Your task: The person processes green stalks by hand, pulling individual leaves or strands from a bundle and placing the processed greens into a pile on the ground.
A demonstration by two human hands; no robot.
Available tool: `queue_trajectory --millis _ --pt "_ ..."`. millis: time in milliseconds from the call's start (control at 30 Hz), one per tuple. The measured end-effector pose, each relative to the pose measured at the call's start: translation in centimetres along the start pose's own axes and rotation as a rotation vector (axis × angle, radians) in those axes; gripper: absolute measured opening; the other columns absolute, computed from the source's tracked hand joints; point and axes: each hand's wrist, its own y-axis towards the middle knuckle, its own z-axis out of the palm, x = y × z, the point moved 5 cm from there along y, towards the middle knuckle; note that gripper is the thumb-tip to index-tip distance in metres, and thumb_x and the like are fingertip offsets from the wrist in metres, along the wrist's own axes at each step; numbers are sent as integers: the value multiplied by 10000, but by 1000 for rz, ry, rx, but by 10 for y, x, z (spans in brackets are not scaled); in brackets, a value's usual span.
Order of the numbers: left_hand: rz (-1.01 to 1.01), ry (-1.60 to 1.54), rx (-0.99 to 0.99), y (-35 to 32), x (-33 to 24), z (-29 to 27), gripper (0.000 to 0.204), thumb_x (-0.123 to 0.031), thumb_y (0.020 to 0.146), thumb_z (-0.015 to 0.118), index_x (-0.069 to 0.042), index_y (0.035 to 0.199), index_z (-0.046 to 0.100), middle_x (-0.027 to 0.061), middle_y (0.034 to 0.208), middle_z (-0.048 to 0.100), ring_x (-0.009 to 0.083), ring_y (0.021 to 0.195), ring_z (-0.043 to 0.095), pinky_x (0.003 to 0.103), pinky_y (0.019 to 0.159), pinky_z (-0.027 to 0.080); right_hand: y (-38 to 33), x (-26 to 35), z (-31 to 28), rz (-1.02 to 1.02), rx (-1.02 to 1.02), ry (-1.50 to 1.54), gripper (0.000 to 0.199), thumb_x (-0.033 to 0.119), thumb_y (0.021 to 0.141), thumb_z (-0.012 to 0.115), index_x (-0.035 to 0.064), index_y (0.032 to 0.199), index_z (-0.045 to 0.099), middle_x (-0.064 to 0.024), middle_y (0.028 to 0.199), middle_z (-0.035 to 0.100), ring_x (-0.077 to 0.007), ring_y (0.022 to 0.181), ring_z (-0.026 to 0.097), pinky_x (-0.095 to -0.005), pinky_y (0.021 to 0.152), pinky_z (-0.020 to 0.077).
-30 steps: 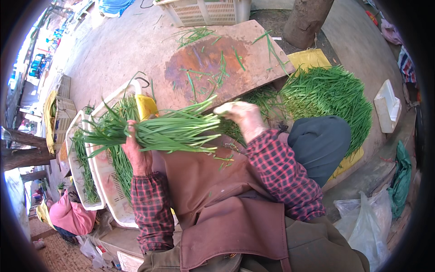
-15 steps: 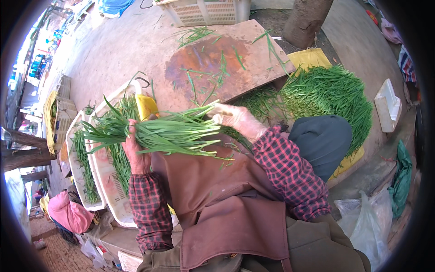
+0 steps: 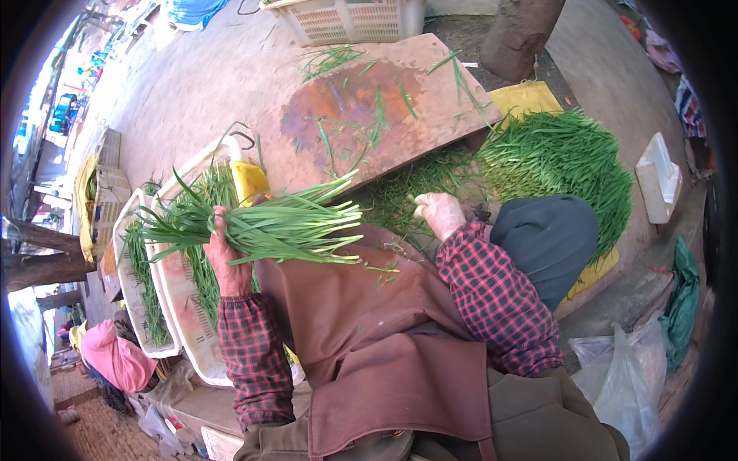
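the bare left hand [image 3: 226,260] is clamped round long green pale-ended stalks [image 3: 288,229], the bare right hand [image 3: 440,215] curled near loose green leaves [image 3: 419,175], whether gripping anything i cannot tell.

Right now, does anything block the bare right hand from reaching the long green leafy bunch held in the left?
Nothing visible does: an open gap separates the right hand from the green bunch, with scattered thin green trimmings lying below.

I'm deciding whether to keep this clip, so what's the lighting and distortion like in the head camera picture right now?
Head view, centre: soft daylight, bunch of green stalks in the left hand fairly clear; head view, far left: background tilted, glaring almost white; head view, corners: lost in a dark ring.
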Motion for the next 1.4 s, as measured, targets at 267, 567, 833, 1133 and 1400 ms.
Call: queue_trajectory --millis 267,567,833,1133,1400 --pt "-114 -65 -76 2 5 5 186 -149 991 612 16 1075 630 104 1022 672 212 907 672 362 836 591 -9 33 5 13 118 710 220 169 851 679 79 1040 746 -124 953 739 -229 905 702 -324 852 528" --pt "-237 -158 -93 8 19 13 167 -126 995 591 23 1064 623 140 1028 675 238 926 671 380 871 582 -19 124 -6 -333 213 1226 343 111 907 701 -50 1204 644 -112 1104 713 -176 1016 660 -308 941 500" --pt "-167 -170 -156 20 20 -11 172 -100 1006 558 33 1101 612 124 1056 671 210 937 660 363 839 576 2 20 -18 119 -163 1247 221 25 897 615 -98 1065 688 -155 983 729 -195 873 702 -300 851 550" --pt "-224 -174 -140 12 20 9 172 -103 1013 552 33 1101 610 119 1049 670 205 932 657 364 858 571 -3 94 -21 -310 100 1213 585 131 874 767 -30 1381 524 -123 1284 647 -175 1189 590 -316 1043 453" --pt "-278 -211 -115 8 25 13 196 -104 1009 555 45 1127 601 118 1058 665 210 926 657 371 859 570 -3 113 -14 -206 235 1398 266 50 893 696 -82 1123 671 -145 1010 732 -188 870 700 -316 828 561"
